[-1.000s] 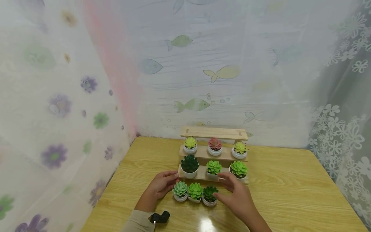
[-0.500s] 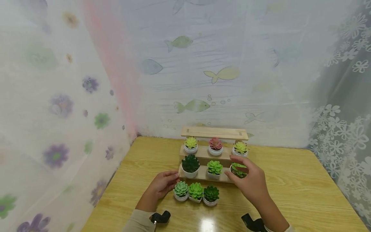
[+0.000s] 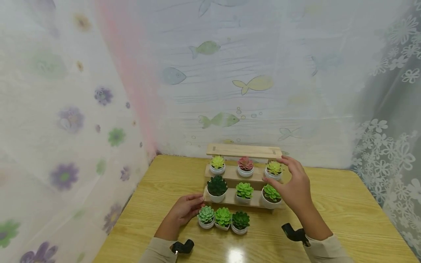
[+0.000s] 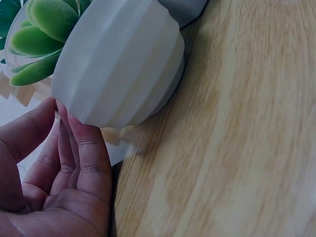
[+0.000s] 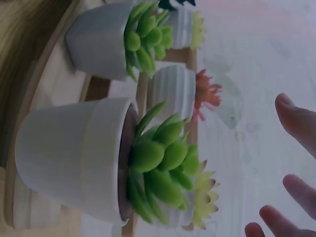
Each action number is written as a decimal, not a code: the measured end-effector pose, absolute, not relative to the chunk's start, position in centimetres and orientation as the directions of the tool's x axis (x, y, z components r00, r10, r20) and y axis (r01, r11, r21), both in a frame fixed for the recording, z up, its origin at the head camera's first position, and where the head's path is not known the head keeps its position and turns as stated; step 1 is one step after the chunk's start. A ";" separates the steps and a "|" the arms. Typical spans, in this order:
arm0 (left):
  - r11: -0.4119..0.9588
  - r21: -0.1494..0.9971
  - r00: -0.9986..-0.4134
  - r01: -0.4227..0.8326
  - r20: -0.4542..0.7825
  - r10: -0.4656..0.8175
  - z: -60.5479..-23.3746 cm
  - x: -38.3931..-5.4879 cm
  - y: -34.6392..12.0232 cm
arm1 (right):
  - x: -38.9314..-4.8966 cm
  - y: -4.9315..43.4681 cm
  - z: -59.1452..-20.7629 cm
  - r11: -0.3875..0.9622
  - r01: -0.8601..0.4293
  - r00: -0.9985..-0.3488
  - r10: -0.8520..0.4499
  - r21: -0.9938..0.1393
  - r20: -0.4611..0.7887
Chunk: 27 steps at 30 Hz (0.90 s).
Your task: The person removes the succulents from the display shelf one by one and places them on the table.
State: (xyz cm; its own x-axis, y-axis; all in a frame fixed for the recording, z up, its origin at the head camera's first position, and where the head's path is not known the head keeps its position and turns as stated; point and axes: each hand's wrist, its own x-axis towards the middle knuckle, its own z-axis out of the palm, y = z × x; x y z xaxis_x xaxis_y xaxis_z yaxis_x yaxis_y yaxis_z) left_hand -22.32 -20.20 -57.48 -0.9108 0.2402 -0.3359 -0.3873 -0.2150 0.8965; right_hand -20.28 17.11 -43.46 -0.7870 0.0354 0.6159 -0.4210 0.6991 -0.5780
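Observation:
A tiered wooden plant stand (image 3: 230, 199) bears potted succulents on two steps. My left hand (image 3: 186, 210) grips the left end of its lower step between thumb and fingers; in the left wrist view a ribbed white pot (image 4: 123, 64) partly hides those fingertips. My right hand (image 3: 297, 182) is at the stand's right end, thumb and fingers spread apart around the yellow-green succulent (image 3: 274, 168) on the upper step. Just below it is a bright green succulent (image 3: 271, 193) in a plain white pot (image 5: 74, 153). In the right wrist view the fingers (image 5: 296, 195) hold nothing.
Three small succulents stand in a row before the stand: pale green (image 3: 206, 214), bright green (image 3: 223, 217) and dark green (image 3: 241, 220). A red succulent (image 3: 245, 164) sits mid upper step. Behind the wooden table (image 3: 345, 219) hangs a fish-print curtain (image 3: 210, 73).
My right hand has moved from beside the dark green front succulent up and right, past the lower right pot, to the upper right succulent. My left hand stays at the stand's left end.

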 end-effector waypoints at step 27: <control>-0.215 0.895 -0.909 -0.392 -0.340 0.241 -57.4 -22.3 -20.3 | -24.6 19.5 -44.5 0.688 -0.070 -0.997 -0.019 -0.723 0.079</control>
